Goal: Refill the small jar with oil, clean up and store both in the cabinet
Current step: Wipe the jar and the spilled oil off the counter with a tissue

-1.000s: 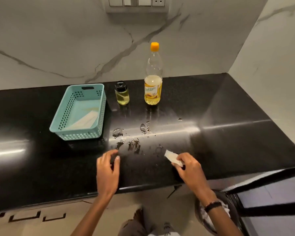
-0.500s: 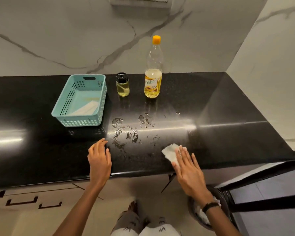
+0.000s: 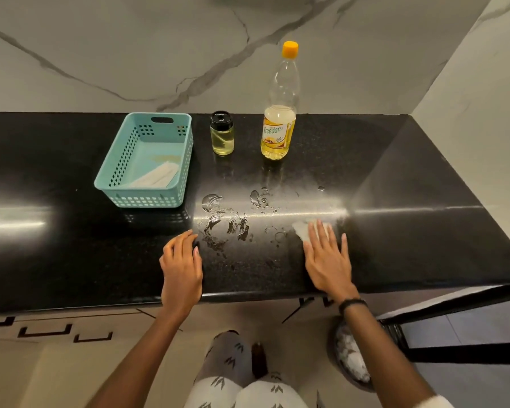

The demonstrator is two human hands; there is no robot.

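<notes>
Wiping spilled oil point(image 3: 224, 225) off the black counter point(image 3: 409, 237).
Pressing tissue point(image 3: 302, 228) flat under straight, spread right hand point(image 3: 327, 260) fingers; spill lying leftward, nearer the loosely curled, empty left hand point(image 3: 181, 266).

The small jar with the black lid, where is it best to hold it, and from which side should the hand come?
Probably round the glass body of the small jar, below its black lid, coming from the front. It stands upright, with the basket to its left and the oil bottle to its right, apart from both.
</notes>
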